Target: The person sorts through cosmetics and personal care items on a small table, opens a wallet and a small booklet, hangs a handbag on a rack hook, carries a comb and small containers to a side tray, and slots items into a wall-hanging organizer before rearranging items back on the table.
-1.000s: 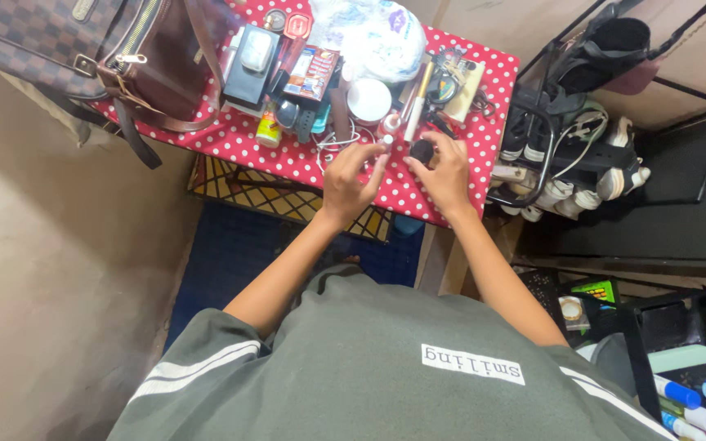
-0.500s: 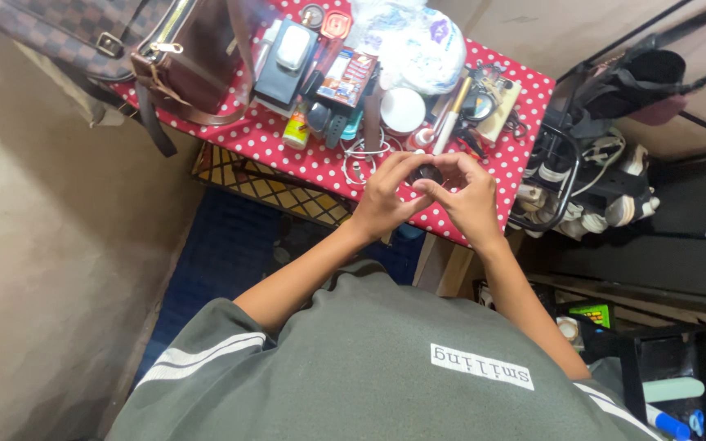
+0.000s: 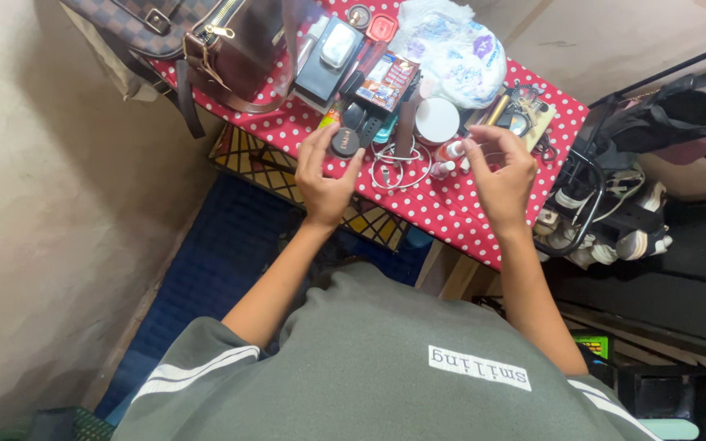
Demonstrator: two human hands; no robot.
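Observation:
My left hand [image 3: 322, 178] holds a small round black compact [image 3: 344, 143] between thumb and fingers, over the near left part of the red polka-dot table [image 3: 439, 214]. My right hand [image 3: 502, 173] hovers above the table to the right, fingers loosely curled with nothing visible in them. Between the hands lie a coiled white cable [image 3: 392, 170] and two small white-and-red bottles [image 3: 449, 152]. A round white jar lid [image 3: 437, 121] sits just beyond them.
A brown checked handbag [image 3: 224, 49] stands at the table's far left. Behind are a dark box with a white case [image 3: 330, 55], a printed carton [image 3: 386, 80] and a white plastic bag [image 3: 458, 51]. A shoe rack [image 3: 614, 196] stands right; a blue mat [image 3: 221, 269] lies below.
The hands, joined on the black compact half a second ago, have parted. My left hand carried the compact leftward; my right hand let go and drew to the right.

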